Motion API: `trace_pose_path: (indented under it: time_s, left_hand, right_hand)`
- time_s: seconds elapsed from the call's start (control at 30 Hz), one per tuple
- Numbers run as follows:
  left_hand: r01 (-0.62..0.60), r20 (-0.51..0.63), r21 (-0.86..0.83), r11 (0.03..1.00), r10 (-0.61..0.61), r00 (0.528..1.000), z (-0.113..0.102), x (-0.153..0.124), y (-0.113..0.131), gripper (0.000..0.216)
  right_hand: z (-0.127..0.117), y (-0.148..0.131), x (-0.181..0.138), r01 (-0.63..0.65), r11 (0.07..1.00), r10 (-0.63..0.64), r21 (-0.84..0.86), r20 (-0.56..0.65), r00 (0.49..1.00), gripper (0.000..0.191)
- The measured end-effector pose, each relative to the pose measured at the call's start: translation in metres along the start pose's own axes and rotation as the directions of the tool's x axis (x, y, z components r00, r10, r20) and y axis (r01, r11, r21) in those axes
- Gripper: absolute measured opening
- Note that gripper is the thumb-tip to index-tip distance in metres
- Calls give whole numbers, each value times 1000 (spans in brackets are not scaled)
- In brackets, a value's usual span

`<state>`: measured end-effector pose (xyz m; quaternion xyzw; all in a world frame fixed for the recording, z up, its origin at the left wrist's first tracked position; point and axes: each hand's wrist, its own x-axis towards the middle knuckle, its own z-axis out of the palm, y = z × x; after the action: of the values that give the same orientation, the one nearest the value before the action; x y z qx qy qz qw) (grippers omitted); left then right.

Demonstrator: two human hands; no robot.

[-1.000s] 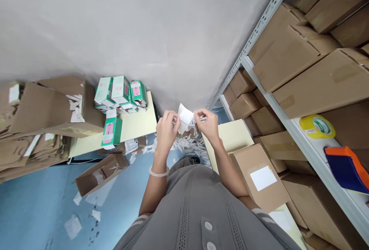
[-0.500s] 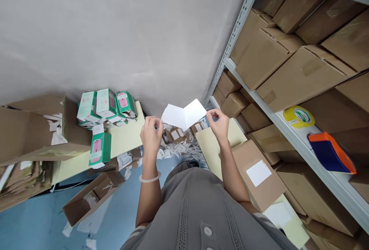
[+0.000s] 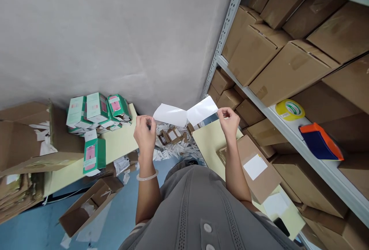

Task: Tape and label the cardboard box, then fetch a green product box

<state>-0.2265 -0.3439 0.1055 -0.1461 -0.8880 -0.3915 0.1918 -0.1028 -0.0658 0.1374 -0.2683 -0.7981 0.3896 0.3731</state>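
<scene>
Paper strip (image 3: 186, 113) — pinched between hands.

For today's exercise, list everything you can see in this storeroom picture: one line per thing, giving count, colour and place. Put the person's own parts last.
paper strip: one, white, creased in the middle, held up between both hands
green boxes: several, green, white and pink, on the pale yellow table at left
cardboard boxes: many, brown, on the metal shelves at right
tape roll: one, yellow, on the shelf
labelled box: one, brown with a white label, on the table at right
paper scraps: a heap, white, on the floor ahead
bracelet: one, pale, left wrist
left hand: pinches the strip's left end
right hand: pinches its right end
</scene>
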Motion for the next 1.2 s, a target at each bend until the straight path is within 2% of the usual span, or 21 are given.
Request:
trace_pose_path:
  time_s: [0.27, 0.5, 0.77, 0.87, 0.97, 1.07, 1.2]
  left_hand:
    - [-4, 12, 10, 1000, 3, 1000, 5, 5, -1, 9]
    - [1, 27, 8, 1000, -1, 1000, 12, 9, 3, 11]
    - [-65, 137, -19, 998, 67, 988, 23, 11, 15, 25]
    - [-81, 161, -80, 994, 93, 983, 28, 10, 27, 26]
    - [-85, 217, -220, 972, 134, 967, 36, 6, 48, 26]
    - [-112, 319, -322, 940, 219, 922, 48, -3, 74, 22]
    - [-161, 411, -348, 924, 304, 859, 62, -15, 99, 19]
  right_hand:
    - [-7, 7, 3, -47, 999, 47, -5, -32, 998, 17]
    - [-12, 7, 7, -35, 999, 34, -16, -56, 998, 18]
    - [-19, 9, 6, -49, 999, 48, -22, -57, 997, 18]
    - [-18, 6, 3, -37, 999, 36, -8, -46, 998, 18]
    - [-11, -2, -5, -16, 1000, 16, 10, -4, 1000, 18]
    - [0, -12, -14, 20, 1000, -21, 10, 65, 998, 18]
    - [12, -22, -25, 65, 998, -67, 19, 145, 987, 17]
